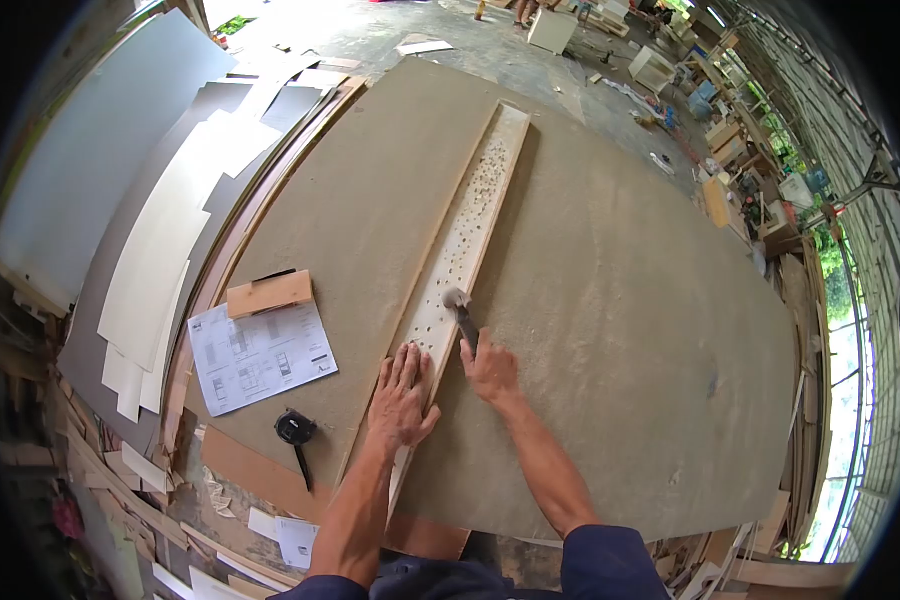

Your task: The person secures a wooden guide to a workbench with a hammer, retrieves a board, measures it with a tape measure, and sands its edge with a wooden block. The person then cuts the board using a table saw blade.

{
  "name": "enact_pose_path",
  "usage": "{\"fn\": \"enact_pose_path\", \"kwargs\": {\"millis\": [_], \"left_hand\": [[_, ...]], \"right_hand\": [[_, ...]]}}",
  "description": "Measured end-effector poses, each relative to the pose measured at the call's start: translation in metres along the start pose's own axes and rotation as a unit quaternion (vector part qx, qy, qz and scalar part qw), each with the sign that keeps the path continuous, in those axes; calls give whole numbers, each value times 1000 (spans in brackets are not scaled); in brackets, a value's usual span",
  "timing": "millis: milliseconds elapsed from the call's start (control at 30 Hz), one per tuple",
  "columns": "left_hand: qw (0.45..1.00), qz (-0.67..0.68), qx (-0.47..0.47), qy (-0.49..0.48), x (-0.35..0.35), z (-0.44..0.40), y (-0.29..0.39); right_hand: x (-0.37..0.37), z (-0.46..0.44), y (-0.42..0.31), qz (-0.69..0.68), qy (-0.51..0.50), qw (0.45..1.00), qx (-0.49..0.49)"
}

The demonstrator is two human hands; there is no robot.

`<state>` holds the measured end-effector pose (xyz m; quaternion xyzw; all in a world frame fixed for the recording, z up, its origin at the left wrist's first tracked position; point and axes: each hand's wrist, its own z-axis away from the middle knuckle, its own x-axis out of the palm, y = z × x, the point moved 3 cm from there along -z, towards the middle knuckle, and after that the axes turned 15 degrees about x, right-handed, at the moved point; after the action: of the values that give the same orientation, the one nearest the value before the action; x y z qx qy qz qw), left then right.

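A long, narrow white board with raised wooden edges lies lengthwise on the large table. Many small dark and tan specks are scattered over its white face; whether they are holes or loose bits I cannot tell. My left hand rests flat on the near part of this board, fingers stretched forward. To its right, my right hand is wrapped round the dark handle of a hammer. The hammer's rounded grey head is over the white face; whether it touches is unclear.
On the tabletop, left of the board, lie a printed drawing sheet, a wooden block with a dark pen-like item and a black tape measure. White sheets are stacked farther left. Workshop clutter lines the right side.
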<state>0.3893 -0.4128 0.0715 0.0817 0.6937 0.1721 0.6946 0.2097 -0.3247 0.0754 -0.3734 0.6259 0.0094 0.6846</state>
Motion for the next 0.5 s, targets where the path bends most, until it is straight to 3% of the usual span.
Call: {"fn": "enact_pose_path", "kwargs": {"millis": [33,100,167,233,300,500], "left_hand": [[1000,0,3,-2,2,1,1],[1000,4,0,6,4,0,-2],[1000,12,3,10,7,1,-3],[1000,17,7,18,6,1,-2],[1000,18,6,19,5,0,-2],[1000,21,11,17,3,-1,-2]], "right_hand": [[0,2,-1,44,-54,998,-3],[-12,0,-9,0,-30,1000,0],[-27,1,-24,-149,114,982,3],[-14,9,-15,-183,123,975,27],[23,6,7,107,-37,993,29],[12,-22,8,-51,-31,996,73]]}}
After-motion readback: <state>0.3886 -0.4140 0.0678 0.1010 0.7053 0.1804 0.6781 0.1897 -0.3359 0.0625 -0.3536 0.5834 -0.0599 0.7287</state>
